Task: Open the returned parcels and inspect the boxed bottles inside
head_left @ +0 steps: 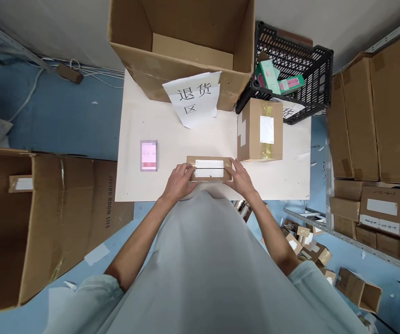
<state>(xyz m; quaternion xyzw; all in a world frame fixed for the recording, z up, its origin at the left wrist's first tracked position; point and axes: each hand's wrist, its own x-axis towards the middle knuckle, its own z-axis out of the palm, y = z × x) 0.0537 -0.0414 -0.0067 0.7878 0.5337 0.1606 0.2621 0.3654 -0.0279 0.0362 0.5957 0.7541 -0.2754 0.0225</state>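
A small, flat cardboard box (209, 173) rests near the front edge of the white table, directly before me. It bears a white label crossed by a thin dark line. My left hand (180, 182) grips its left end, with thumb and fingers closed on the edge. At the right end, my right hand (241, 179) holds the box in the same way. A larger taped cardboard box (254, 134) with a white label stands just beyond my right hand. Farther left lies a blurred pinkish rectangular item (149, 156), whose kind I cannot tell.
A big open carton (133, 62) with a printed paper sheet (195, 99) stands at the table's back. Beside it, a black plastic crate (320, 74) holds green and pink packages. Another open carton (71, 204) is at left; shelved boxes (393, 106) line the right.
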